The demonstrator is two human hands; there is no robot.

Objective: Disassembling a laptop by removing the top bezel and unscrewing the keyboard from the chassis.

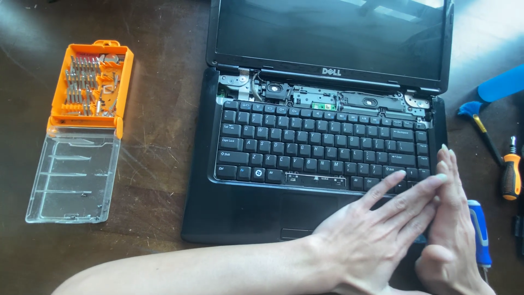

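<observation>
While both hands lie at the lower right corner of the laptop (327,142), nothing is gripped. The left hand (371,235) reaches across from the left, fingers (406,199) straight and spread flat over the palm rest and the bottom right keys. The right hand (450,240) lies beside it along the laptop's right edge, fingers together and extended, touching the left fingertips; neither hand holds anything.

The laptop sits open in the middle of the dark worktop (158,109), screen dark. The trim strip above the keyboard (322,145) is off, exposing hinges, speakers and a small green board.

Handling judgement: the keyboard looks like a thin, light, flexible panel, probably easy to bend or crack, and likely tethered by a fragile ribbon underneath. Best taken at its top edge or corners, lifted gently, not pulled. The laptop body is stiff and fairly heavy.

A blue-handled screwdriver (479,229) lies just right of the right hand. An orange-handled screwdriver (511,172) and a blue tool (499,84) lie further right. An orange bit case (90,82) with clear lid open sits well apart, left.
</observation>
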